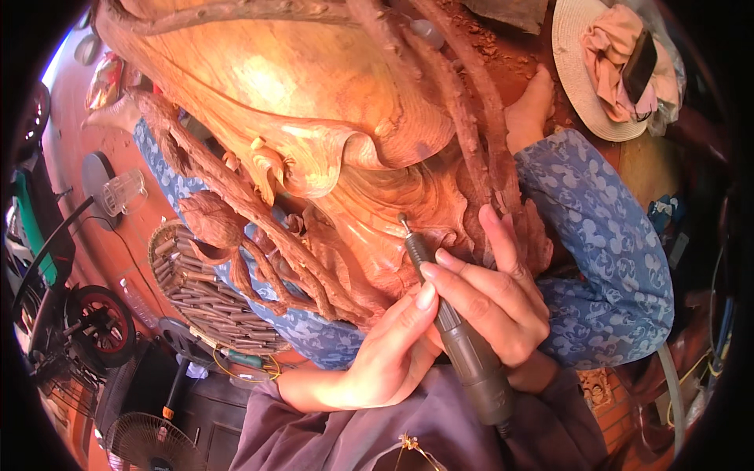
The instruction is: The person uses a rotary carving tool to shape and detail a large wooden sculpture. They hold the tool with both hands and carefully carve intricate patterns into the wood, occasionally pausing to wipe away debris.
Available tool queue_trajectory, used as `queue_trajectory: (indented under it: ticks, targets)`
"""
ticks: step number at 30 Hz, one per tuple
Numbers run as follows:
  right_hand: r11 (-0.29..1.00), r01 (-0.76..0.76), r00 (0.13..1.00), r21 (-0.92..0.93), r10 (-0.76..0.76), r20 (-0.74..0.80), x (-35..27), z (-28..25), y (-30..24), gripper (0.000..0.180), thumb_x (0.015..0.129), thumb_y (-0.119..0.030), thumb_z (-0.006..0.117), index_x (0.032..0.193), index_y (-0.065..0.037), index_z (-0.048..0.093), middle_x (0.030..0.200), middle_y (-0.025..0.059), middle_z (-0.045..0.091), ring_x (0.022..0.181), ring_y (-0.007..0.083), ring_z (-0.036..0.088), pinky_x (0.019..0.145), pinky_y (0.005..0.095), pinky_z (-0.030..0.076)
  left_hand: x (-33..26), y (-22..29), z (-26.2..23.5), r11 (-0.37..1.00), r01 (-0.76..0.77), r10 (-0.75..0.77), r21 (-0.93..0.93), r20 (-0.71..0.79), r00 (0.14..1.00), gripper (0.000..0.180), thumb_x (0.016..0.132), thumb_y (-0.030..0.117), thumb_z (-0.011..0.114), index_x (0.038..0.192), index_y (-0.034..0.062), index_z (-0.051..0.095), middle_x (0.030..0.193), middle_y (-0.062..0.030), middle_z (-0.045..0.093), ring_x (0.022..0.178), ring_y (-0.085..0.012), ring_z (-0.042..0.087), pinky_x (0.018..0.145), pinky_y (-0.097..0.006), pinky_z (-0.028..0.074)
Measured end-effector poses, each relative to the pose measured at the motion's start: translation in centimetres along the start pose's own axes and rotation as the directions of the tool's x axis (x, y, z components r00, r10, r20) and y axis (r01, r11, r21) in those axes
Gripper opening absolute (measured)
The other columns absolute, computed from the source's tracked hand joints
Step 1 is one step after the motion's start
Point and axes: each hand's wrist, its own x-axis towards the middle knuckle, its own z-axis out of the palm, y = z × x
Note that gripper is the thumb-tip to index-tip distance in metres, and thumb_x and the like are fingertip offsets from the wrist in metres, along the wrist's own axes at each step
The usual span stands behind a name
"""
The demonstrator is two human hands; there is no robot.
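A dark handheld rotary carving tool (451, 323) slants up and left, its small round burr at the surface of a large carved wooden piece (377, 212). My right hand (499, 306) is closed around the tool's front part, with one finger raised off it. My left hand (397, 345) lies against the lower edge of the carving, its thumb and fingers drawn together at the tool's left side; some of these fingers are hidden. Around the burr the wood has flowing ripples and folds. Rough branch-like stems (247, 208) and a carved bud (212, 220) stand out along its left side.
My legs in blue patterned trousers (597, 243) flank the carving. At left are a basket of chisels (169, 294), a clear mug (126, 192), a fan (149, 439) and a motorbike wheel (98, 326). A straw hat (577, 74) holds cloth and a phone (639, 67); wood chips (503, 55) lie nearby.
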Motion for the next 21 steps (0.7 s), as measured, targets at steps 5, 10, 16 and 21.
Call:
queue_trajectory:
  ticks: [5, 10, 16, 21]
  targets:
    - [0.998, 0.029, 0.999, 0.05, -0.03, 0.013, -0.4, -0.9, 0.5, 0.021, 0.085, -0.011, 0.066, 0.104, -0.006, 0.074, 0.105, 0.0074, 0.067, 0.111, 0.0383, 0.064, 0.099, 0.0541, 0.048, -0.3, -0.4, -0.1, 0.996, 0.022, -0.029, 0.086, 0.084, 0.996, 0.044, 0.106, 0.031, 0.037, 0.139, 0.0017, 0.038, 0.123, -0.0109, 0.058, 0.111, -0.0205, 0.059, 0.097, -0.037, 0.045]
    - [0.987, 0.071, 0.997, 0.143, -0.069, -0.024, -1.4, -2.2, 0.8, 0.024, 0.086, -0.01, 0.066, 0.108, -0.002, 0.072, 0.106, 0.0101, 0.067, 0.11, 0.0356, 0.065, 0.098, 0.0523, 0.049, -0.7, -0.4, -0.3, 0.932, 0.012, -0.053, 0.363, 0.103, 0.993, 0.044, 0.105, 0.029, 0.042, 0.141, 0.002, 0.037, 0.118, -0.0068, 0.058, 0.108, -0.0138, 0.058, 0.09, -0.03, 0.047]
    - [0.967, 0.095, 0.995, 0.236, -0.093, -0.021, -3.0, -2.9, 0.9, 0.024, 0.086, -0.01, 0.065, 0.108, -0.001, 0.071, 0.109, 0.0118, 0.066, 0.11, 0.0349, 0.065, 0.097, 0.0518, 0.05, -1.5, -0.8, -0.8, 0.814, -0.012, -0.067, 0.581, 0.114, 0.991, 0.04, 0.104, 0.033, 0.047, 0.129, 0.0018, 0.049, 0.106, -0.0047, 0.06, 0.095, -0.0113, 0.058, 0.081, -0.026, 0.048]
    - [0.962, 0.139, 0.99, 0.237, -0.143, -0.002, -3.2, -3.7, 0.9, 0.028, 0.087, -0.01, 0.062, 0.112, 0.0, 0.069, 0.11, 0.0129, 0.066, 0.11, 0.0353, 0.065, 0.096, 0.0504, 0.051, -2.3, -1.6, -0.2, 0.802, -0.032, 0.005, 0.596, 0.048, 0.999, 0.043, 0.103, 0.035, 0.049, 0.128, 0.0008, 0.05, 0.103, -0.0059, 0.06, 0.092, -0.0126, 0.059, 0.078, -0.026, 0.049]
